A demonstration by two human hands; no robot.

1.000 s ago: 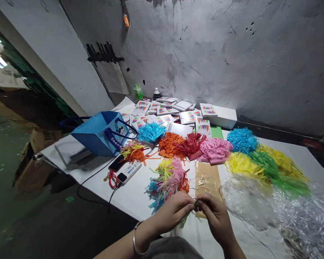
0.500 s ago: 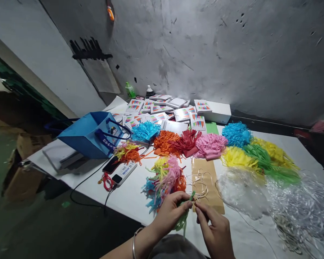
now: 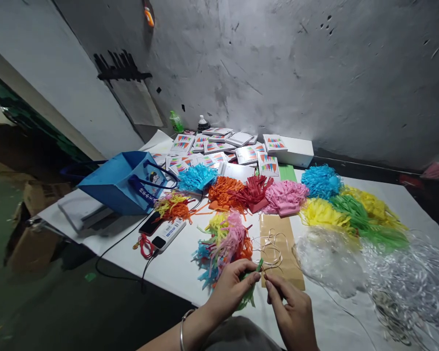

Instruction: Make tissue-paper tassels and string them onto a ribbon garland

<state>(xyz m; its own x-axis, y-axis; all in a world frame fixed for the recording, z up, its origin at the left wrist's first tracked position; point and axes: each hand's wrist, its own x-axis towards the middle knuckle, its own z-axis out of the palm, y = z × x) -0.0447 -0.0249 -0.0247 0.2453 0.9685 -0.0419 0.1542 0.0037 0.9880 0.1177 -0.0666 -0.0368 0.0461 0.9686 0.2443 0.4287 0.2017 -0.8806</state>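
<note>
The fringe (image 3: 247,298) I held was green; left of the tan envelope (image 3: 293,274), my bundle (image 3: 225,243) mingled blue, yellow, pink and orange.

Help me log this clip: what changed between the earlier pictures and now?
The right hand has drawn slightly back and rightward from the left hand, which still holds green strips, now showing more clearly. The red bundle and brown paper stayed put.
</note>
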